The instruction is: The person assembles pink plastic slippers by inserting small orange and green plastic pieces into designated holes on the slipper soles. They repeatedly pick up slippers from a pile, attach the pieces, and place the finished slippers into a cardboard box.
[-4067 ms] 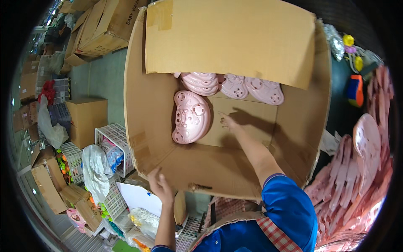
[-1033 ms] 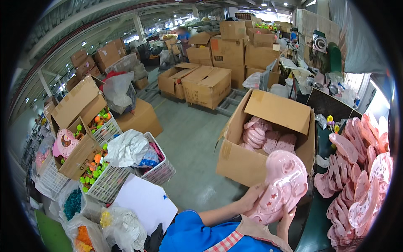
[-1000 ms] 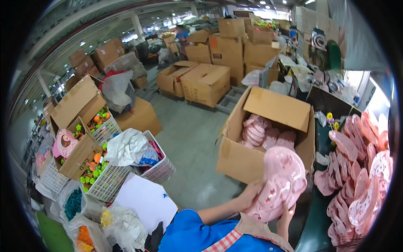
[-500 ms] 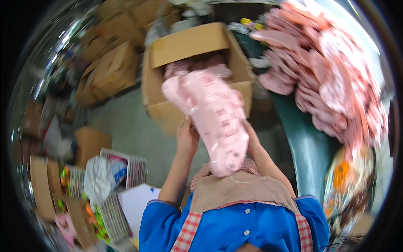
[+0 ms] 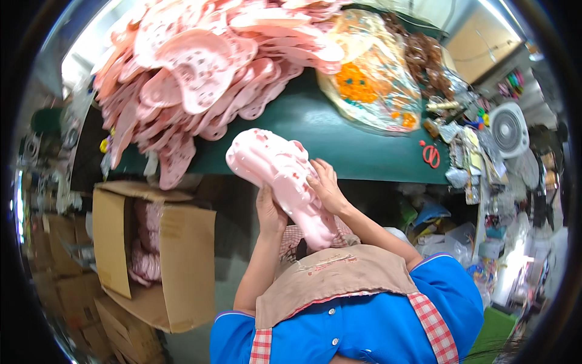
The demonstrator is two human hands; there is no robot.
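A long, glossy pink moulded plastic piece with small holes (image 5: 276, 167), or several nested together, is held tilted in front of my apron. My left hand (image 5: 271, 213) is closed round its left edge. On the other side my right hand (image 5: 327, 188) grips it, thumb on the upper face and fingers stretched along the edge. Its lower end reaches my apron (image 5: 339, 273). Just beyond lies a big heap of similar pink pieces with holes (image 5: 206, 67) on a green table (image 5: 285, 121).
An open cardboard box (image 5: 188, 267) with pink pieces (image 5: 145, 242) inside stands at the left, below the table. Farther right on the table are a clear plastic bag with orange things (image 5: 364, 79), red-handled scissors (image 5: 431, 156), and a white fan (image 5: 509, 128).
My view and body have turned right, from the cardboard box to the green table. Both hands have brought the pink piece along, away from the box.
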